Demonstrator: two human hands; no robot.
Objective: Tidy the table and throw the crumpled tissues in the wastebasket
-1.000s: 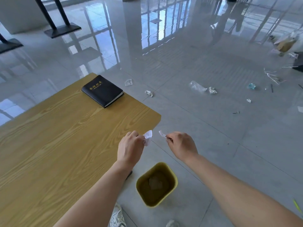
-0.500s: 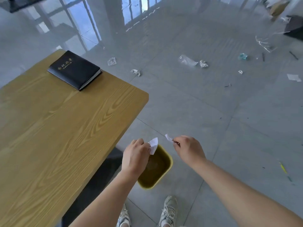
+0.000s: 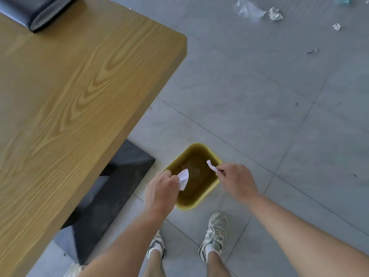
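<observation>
Over yellow wastebasket (image 3: 186, 203), crumpled white tissue (image 3: 183, 177), smaller torn scrap (image 3: 211, 165)

Both hands hover over the yellow wastebasket (image 3: 199, 202) on the floor. The left hand (image 3: 161, 192) pinches a white tissue (image 3: 183, 177); the right hand (image 3: 235, 181) pinches a smaller scrap (image 3: 211, 165). The table (image 3: 79, 96) stands to the left, a black book (image 3: 38, 11) at its far edge.

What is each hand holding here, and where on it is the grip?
The left hand pinches a white tissue by its near edge; the right hand pinches a smaller tissue scrap by one end. Both hang over the wastebasket.
</observation>
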